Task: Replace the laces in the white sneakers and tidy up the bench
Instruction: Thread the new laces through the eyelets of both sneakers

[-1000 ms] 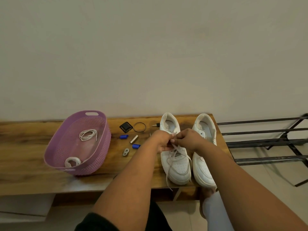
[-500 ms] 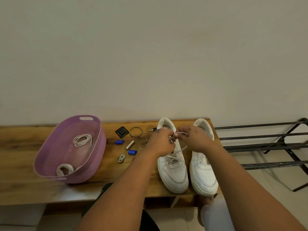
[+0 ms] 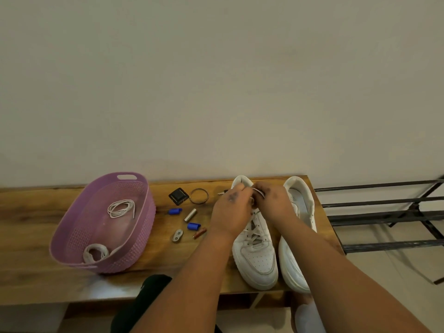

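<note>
Right now both hands meet at the collar of the left sneaker (image 3: pixel 255 251), which stands on the wooden bench (image 3: pixel 28 236) touching its mate, the right sneaker (image 3: pixel 298 236); the left hand (image 3: pixel 232 210) and right hand (image 3: pixel 274 203) each pinch the lace (image 3: pixel 258 192); left of that sneaker lie small bits; further left a purple basket (image 3: pixel 144 227) holds a coiled lace (image 3: pixel 120 208).

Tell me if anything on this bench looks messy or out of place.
Yes. Small odds and ends lie scattered loose on the bench between the purple basket and the sneakers: two blue caps, a metal tube, a ring. Only the left sneaker shows laces.
</note>
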